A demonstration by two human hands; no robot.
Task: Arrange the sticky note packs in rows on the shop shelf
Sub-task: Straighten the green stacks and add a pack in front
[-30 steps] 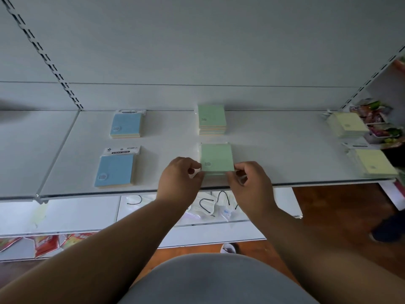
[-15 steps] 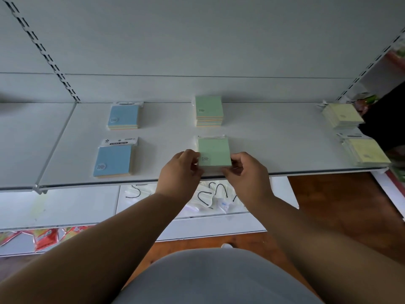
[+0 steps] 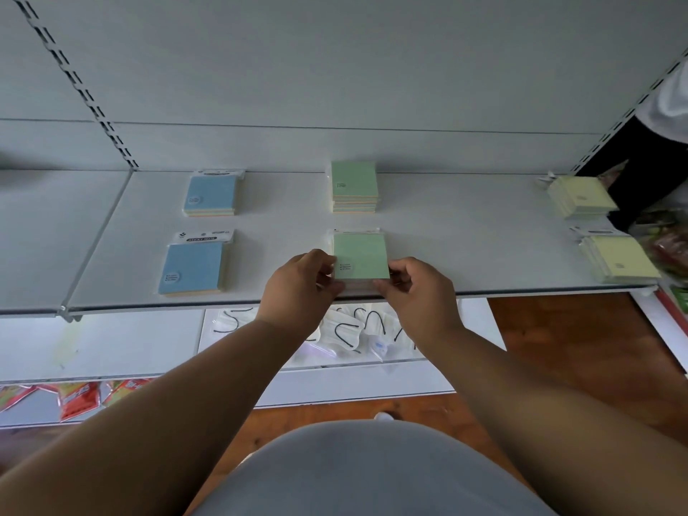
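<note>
A green sticky note pack (image 3: 360,259) lies near the front edge of the white shop shelf (image 3: 465,236). My left hand (image 3: 299,288) pinches its left front corner and my right hand (image 3: 417,292) pinches its right front corner. Behind it a stack of green packs (image 3: 354,186) stands at the back. Two blue packs lie to the left, one at the front (image 3: 192,268) and one at the back (image 3: 211,195). Pale yellow packs sit at the right end, front (image 3: 620,263) and back (image 3: 579,197).
A lower shelf (image 3: 111,344) holds white face masks (image 3: 350,329) with black loops. Red snack packets (image 3: 74,398) lie further down at the left. A person in dark trousers (image 3: 647,169) stands at the right, beside colourful goods (image 3: 670,251). Wooden floor shows below.
Both hands stay on the front green pack and have slid it slightly further back on the shelf. The view has shifted, and a person has come into sight at the right.
</note>
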